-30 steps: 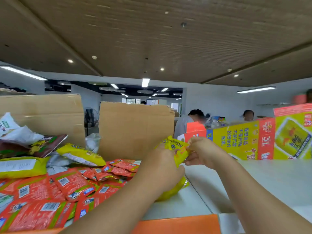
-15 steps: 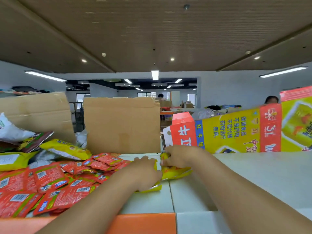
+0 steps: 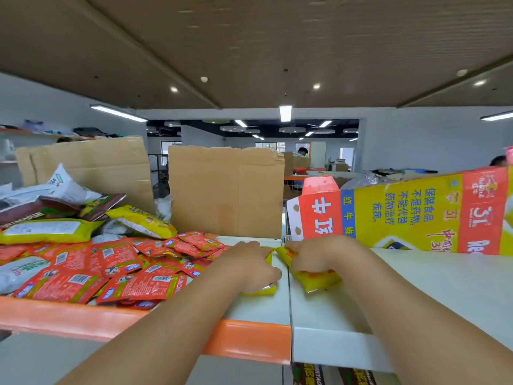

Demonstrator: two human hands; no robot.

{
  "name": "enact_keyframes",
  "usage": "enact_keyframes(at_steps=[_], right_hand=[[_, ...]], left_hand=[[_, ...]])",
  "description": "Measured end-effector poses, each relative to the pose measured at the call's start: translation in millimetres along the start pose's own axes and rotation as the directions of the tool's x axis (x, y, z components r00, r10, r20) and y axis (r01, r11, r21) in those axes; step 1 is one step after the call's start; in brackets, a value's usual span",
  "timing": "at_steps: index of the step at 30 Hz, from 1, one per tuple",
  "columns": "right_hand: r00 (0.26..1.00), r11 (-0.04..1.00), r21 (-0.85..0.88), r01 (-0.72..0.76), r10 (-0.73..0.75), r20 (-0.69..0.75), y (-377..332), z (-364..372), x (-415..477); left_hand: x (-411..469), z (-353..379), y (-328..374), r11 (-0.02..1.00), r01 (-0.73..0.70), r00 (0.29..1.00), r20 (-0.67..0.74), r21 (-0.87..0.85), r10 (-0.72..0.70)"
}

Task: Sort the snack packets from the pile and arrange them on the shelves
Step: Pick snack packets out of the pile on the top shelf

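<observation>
Yellow left packet (image 3: 262,290) gripped by left hand (image 3: 249,266) | right hand (image 3: 319,252) grips right packet (image 3: 319,280)

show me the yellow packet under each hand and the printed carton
left yellow packet (image 3: 262,290): head view, the near edge that shows
right yellow packet (image 3: 319,282): head view, its near end
printed carton (image 3: 416,209): head view, yellow side panel

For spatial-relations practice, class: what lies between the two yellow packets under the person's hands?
Head view: only bare white shelf with its panel seam separates the left packet from the right packet.
</observation>
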State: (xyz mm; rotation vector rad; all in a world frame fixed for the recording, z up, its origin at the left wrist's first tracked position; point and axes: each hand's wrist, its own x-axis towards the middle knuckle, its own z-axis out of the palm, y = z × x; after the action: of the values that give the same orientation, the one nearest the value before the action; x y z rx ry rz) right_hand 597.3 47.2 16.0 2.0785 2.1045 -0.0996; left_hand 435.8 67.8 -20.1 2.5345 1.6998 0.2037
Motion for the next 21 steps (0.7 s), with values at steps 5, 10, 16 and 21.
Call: enact_keyframes(at_steps=[5, 10, 16, 21], right_hand=[[0.985, 0.991, 0.097, -0.088, 0.101, -0.138, -15.4, 31.2, -4.8], [0.963, 0.977, 0.16, -0.143, 0.174, -0.204, -23.5, 34.6, -22.0], [0.912, 0.888, 0.444, -0.121, 0.276, -0.303, -26.4, 31.3, -64.1], [0.844, 0.834, 0.531, -0.148, 0.387, -0.373, -6.7, 24.6, -110.1]], left_hand=[[-6.6, 4.1, -3.0, 0.999, 0.011, 1.0, 0.005, 0.03, -0.011], [-17.3, 3.4, -3.3, 0.998, -0.058, 0.998, -0.014, 0.027, 0.058], [-29.2, 1.3, -11.0, 0.972, -0.153, 0.981, -0.143, -0.179, 0.128], [-39.4, -2.8, 4.6, 0.926, -0.263, 0.941, -0.282, -0.272, 0.184]])
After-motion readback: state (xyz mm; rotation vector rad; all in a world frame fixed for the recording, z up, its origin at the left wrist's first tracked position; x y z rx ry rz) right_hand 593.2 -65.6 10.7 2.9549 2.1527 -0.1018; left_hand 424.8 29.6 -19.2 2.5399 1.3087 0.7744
